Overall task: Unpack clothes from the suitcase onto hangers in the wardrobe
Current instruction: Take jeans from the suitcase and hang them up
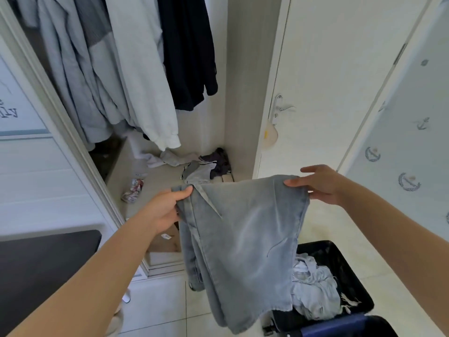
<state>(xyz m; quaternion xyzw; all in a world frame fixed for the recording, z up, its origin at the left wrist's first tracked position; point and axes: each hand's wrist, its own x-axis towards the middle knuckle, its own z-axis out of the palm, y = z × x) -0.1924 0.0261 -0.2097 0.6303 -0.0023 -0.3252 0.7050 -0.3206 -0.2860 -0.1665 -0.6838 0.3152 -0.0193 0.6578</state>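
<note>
The jeans (pixel 243 239) hang in mid-air in front of the open wardrobe (pixel 240 93), above the floor and the left edge of the suitcase (pixel 349 283), held by the top edge between both hands. At the far left edge a panel (pixel 14 110) bears large dark lettering, cut off by the frame; only "ly" or similar shows, so it cannot be read. The left hand (pixel 165 210) has its fingers closed on the left corner of the top edge, thumb on top. A small white tag (pixel 167 236) lies on a brown box (pixel 165 244) at the wardrobe's front edge; its print is too small to read. The right hand (pixel 323 184) pinches the right corner with thumb and lower fingers, the index finger extended and free. Risks: the right pinch takes little cloth, so the denim's weight may pull that corner loose and drop the garment to the tiles or back onto the pale clothes (pixel 313 288) in the suitcase. No free hanger is visible, so one hand will probably have to release to fetch one, leaving a one-handed hold. The hanging clothes (pixel 121 69) fill the rail's left and centre; pushing in may dislodge them. Loose garments (pixel 206 166) on the wardrobe floor may catch the trailing legs.
</note>
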